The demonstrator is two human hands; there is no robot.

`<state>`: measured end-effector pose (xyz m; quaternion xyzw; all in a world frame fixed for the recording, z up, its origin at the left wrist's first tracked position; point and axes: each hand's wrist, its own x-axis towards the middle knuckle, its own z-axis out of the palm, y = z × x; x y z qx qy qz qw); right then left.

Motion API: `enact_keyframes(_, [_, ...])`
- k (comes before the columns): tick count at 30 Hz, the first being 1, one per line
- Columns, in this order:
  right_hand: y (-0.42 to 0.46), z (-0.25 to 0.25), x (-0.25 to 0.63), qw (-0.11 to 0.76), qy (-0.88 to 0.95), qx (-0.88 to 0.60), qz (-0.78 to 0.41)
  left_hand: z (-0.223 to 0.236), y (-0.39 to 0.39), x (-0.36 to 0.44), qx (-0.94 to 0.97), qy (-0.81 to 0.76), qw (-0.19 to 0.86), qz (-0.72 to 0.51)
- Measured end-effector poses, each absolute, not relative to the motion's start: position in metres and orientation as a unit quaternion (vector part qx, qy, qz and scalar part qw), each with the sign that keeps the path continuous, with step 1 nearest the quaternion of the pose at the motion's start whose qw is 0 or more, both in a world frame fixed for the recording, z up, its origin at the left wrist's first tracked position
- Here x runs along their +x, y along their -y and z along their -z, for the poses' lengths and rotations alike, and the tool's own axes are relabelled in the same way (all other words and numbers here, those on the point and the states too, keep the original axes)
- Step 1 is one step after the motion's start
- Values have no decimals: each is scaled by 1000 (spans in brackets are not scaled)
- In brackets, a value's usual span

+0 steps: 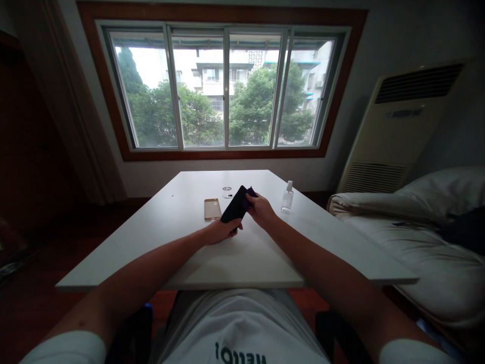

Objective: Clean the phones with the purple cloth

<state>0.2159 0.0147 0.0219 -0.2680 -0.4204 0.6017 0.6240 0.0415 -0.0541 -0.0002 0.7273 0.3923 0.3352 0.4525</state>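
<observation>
A black smartphone (234,206) is held tilted above the white table, its lower end gripped by my left hand (222,230). My right hand (261,209) pinches a dark purple cloth (248,198), which touches the phone's right edge near its upper end. Behind my left hand a tan, see-through phone case (212,209) lies on the tabletop. A clear spray bottle (287,197) with a white cap stands upright to the right of my right hand. Part of the cloth is hidden by my right fingers.
The white table (182,263) reaches toward a wall with a wide window (226,91). Small ring-shaped items (227,192) lie beyond the phone case. On the right are a pale sofa (413,242) and a standing air conditioner (397,126). A curtain (76,101) hangs at left.
</observation>
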Motion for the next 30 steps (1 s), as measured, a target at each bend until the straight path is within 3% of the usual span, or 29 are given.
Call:
enact_keyframes(7, [-17, -18, 217, 628, 468, -278, -556, 0, 56, 38, 766, -423, 384, -296])
enact_keyframes(14, [-28, -11, 222, 626, 628, -311, -342, -3, 59, 36, 776, -440, 361, -271])
enact_keyframes(30, [-11, -25, 227, 615, 698, -309, -198, 3, 57, 36, 785, -413, 385, -256])
